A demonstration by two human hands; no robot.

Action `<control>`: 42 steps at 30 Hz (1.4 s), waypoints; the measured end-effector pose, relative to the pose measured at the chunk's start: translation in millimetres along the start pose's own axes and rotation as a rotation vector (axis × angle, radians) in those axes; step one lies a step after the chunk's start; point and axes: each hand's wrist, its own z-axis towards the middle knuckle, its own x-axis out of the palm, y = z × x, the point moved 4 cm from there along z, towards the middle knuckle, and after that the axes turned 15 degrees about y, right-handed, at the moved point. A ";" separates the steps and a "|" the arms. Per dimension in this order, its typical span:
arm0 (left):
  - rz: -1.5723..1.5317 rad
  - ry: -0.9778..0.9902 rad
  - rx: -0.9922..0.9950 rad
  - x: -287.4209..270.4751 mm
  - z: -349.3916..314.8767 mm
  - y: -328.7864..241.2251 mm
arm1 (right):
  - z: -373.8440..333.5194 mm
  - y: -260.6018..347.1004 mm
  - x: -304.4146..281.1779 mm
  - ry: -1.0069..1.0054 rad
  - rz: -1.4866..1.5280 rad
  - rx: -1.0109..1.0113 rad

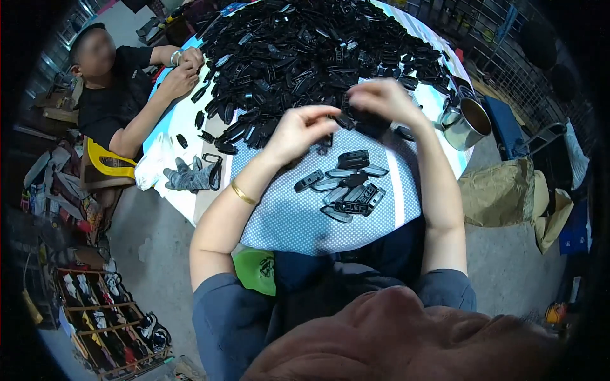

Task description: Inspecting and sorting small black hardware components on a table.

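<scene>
A large heap of small black plastic pieces (298,54) covers the far part of the round table. My left hand (304,132) is at the near edge of the heap, thumb and forefinger apart, with nothing visible between them. To its right, my right hand (384,101) is blurred by motion over the heap's near edge, and its fingertips are smeared. A dark block-like piece (370,125) lies just below the right hand. Nearer to me, a small group of black and grey oblong pieces (356,198) lies on the patterned blue-grey cloth (286,219).
A metal mug (468,125) stands at the table's right edge. At the left lie a grey glove (192,174) and a white plastic bag (152,159). Another person (105,95) works at the far left edge. Brown paper sacking (502,193) lies on the floor at right.
</scene>
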 end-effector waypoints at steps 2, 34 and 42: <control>0.193 0.166 -0.072 20.2 0.3 -5.7 | -8.2 -45.2 -36.5 -0.297 -0.098 0.287; 0.568 -0.236 0.185 -1.6 9.7 -0.7 | -2.0 35.9 35.1 -0.319 0.141 -0.334; -0.663 -0.176 0.155 -18.5 0.8 -5.9 | -5.8 50.4 39.8 -0.481 -0.147 -0.499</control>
